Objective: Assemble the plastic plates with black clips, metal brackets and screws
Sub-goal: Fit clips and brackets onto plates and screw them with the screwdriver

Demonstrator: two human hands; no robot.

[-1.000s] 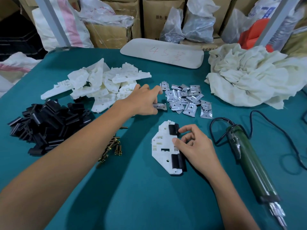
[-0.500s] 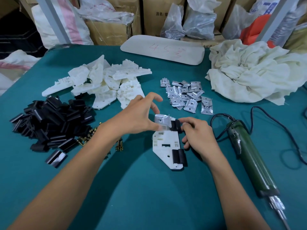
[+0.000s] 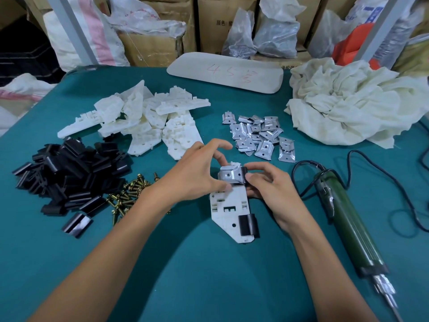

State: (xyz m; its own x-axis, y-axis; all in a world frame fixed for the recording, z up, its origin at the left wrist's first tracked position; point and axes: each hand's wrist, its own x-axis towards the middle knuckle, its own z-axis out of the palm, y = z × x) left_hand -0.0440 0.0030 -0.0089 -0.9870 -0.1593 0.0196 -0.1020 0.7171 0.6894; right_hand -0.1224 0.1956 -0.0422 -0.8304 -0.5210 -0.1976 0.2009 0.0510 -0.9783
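A white plastic plate (image 3: 228,211) lies flat on the green table, a black clip (image 3: 248,225) on its near right edge and another at its far right corner. A metal bracket (image 3: 229,174) sits on the plate's far end. My left hand (image 3: 197,173) pinches the bracket from the left with thumb and fingers. My right hand (image 3: 267,184) grips the plate's far right edge by the upper clip, thumb against the bracket. Loose metal brackets (image 3: 257,138), white plates (image 3: 148,122), black clips (image 3: 67,173) and brass screws (image 3: 127,196) lie in piles farther back and left.
A green electric screwdriver (image 3: 348,219) with a black cable lies at the right, tip toward me. A crumpled white cloth (image 3: 352,105) fills the far right. A pale foam board (image 3: 225,73) lies at the table's back edge, with boxes and bags behind.
My left hand carried one bracket from the bracket pile down to the plate's far end and set it there. My right hand moved up along the plate to the upper clip.
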